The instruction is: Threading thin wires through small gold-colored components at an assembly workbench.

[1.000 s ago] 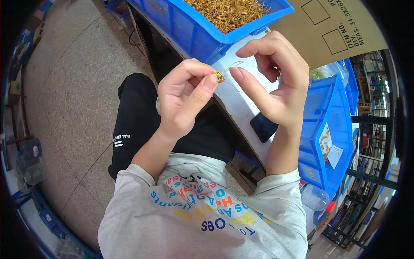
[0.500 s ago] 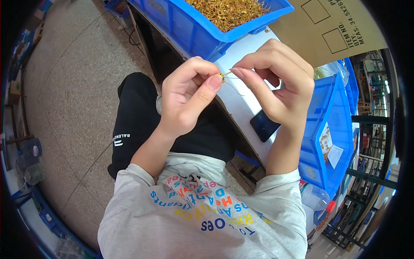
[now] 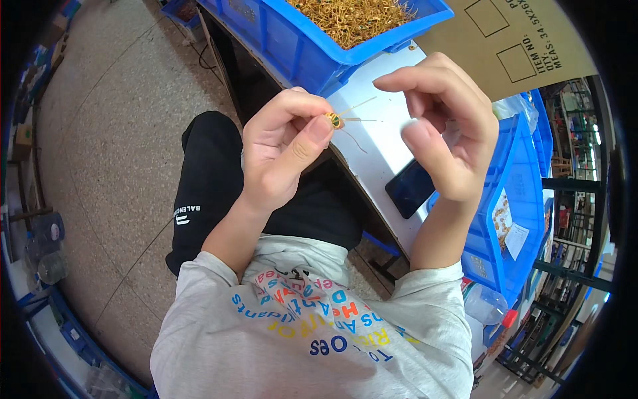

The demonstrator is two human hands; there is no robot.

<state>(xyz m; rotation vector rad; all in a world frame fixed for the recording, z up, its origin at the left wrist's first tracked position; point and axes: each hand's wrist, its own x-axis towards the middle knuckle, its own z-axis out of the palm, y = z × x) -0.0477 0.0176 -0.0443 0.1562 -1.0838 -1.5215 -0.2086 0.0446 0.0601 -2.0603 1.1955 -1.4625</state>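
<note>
Between the thumb and forefinger of my left hand (image 3: 279, 149) is a small wire-wound coil (image 3: 335, 121), gold-coloured with a dark green part. Several thin wire leads fan out from it to the right. My right hand (image 3: 455, 126) hangs just right of those leads, thumb and forefinger apart, touching neither wire nor coil. Both hands are raised over the edge of a white table (image 3: 365, 156). Beyond them a blue bin (image 3: 292, 40) holds a heap of copper-coloured wire pieces (image 3: 352, 20).
A dark phone (image 3: 407, 193) lies on the table below my right hand. To the right stand another blue bin (image 3: 488, 213) with a paper slip inside and a clear bottle with a red cap (image 3: 510, 318). A cardboard box (image 3: 512, 40) is at the far right.
My right hand has let go of a wire lead, spread its fingers and drawn back to the right. The left hand, still pinching the coil, has shifted slightly left, and more leads show.
</note>
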